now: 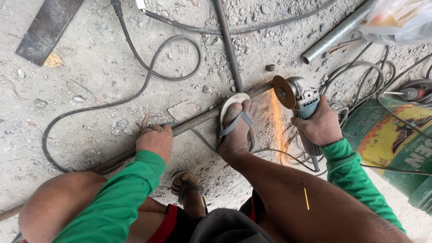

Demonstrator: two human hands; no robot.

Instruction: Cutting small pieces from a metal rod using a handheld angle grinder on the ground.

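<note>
Right hand (320, 123) clamped on the angle grinder (297, 96), sparks flying off the steel rod (198, 120). Left hand (155, 140) grips that rod, sandaled foot (236, 126) pinning it.

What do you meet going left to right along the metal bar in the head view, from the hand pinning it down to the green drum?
Left hand pressing on the metal bar → sandalled foot standing on the bar → sparks → grinder disc → right hand gripping the angle grinder → green drum.
</note>
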